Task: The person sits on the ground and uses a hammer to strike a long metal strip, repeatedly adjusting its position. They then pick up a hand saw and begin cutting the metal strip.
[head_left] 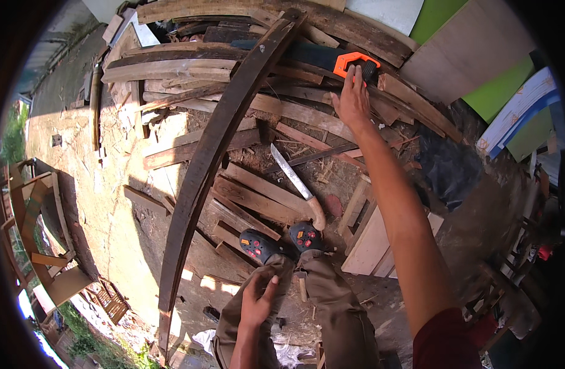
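Stretched out to the far wood pile, my right hand has its fingertips at the orange and black handle of a handsaw. Its fingers are straight and the thumb stands apart, so it touches the handle without wrapping round it. The dark saw blade lies over the planks, running left under a long dark beam. My left hand hangs by my left knee, loosely open and holding nothing. Between the hands, a machete with a wooden handle lies on the ground in front of my shoes.
Stacked old planks fill the far side. Loose boards lie before my feet, with wooden pieces to the right. A black plastic sheet and leaning panels stand at right. A wooden frame is at left.
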A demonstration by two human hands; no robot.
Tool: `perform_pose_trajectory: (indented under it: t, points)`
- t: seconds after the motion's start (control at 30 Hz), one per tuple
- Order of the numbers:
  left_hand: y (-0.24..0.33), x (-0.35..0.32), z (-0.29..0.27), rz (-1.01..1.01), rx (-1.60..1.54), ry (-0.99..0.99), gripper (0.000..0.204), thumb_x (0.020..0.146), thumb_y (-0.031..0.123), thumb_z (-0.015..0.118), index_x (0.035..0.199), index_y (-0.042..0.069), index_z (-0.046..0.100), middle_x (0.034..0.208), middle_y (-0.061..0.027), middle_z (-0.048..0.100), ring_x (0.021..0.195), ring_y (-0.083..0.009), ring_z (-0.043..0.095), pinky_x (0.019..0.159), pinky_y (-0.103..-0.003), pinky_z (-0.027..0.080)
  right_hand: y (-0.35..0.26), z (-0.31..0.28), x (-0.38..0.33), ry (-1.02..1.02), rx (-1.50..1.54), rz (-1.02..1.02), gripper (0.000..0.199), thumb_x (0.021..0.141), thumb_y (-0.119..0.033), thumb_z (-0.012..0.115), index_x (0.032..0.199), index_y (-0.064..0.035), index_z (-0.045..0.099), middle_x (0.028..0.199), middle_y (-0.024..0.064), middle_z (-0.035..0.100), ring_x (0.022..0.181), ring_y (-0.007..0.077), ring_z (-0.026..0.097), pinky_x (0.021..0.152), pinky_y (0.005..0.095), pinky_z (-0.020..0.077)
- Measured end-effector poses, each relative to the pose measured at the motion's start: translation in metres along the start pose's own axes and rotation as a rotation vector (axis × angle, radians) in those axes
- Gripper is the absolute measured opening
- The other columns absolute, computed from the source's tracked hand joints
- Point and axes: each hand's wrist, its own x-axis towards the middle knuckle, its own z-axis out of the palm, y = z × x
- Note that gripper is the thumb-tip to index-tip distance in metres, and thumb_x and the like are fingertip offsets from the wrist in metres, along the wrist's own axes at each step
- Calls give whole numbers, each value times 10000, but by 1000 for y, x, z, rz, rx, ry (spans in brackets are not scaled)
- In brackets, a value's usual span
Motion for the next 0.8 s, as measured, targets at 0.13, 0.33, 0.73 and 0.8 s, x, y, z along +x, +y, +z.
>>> perform_pose_trajectory:
  t: [0.13, 0.33, 0.73, 0.8]
  points:
    - [14, -3, 4, 59, 77, -40, 278, 1003, 200, 685, 1166, -23, 650, 1069, -90, 716, 1005, -140, 654, 921, -299, 499, 18, -1, 42, -173, -277, -28, 647, 940, -289, 666, 1490, -56, 418, 1533, 167, 444, 1443, 335, 395, 1171, 597, 285]
    - [35, 4, 1, 125, 254, -58, 332, 995, 253, 683, 1170, -27, 650, 1055, -147, 737, 994, -166, 687, 913, -318, 511, 58, -6, 31, -7, -578, -390, 241, 959, -164, 572, 1188, -106, 619, 1140, 69, 634, 1171, 253, 559, 1075, 531, 370]
    - [23, -3, 8, 71, 98, -22, 393, 989, 319, 680, 1166, -31, 656, 1020, -172, 741, 962, -215, 708, 887, -355, 524, 110, -156, -145, -395, 63, -187, 246, 931, -195, 699, 1071, -8, 623, 1027, 214, 648, 1036, 390, 614, 955, 495, 453]
    - [24, -3, 18, 132, 37, 22, 434, 995, 362, 663, 1173, -34, 651, 989, -180, 732, 946, -206, 703, 877, -352, 522, 85, -188, -192, -531, 184, 88, 240, 937, -191, 698, 1060, 9, 652, 967, 240, 678, 949, 449, 647, 828, 476, 513]
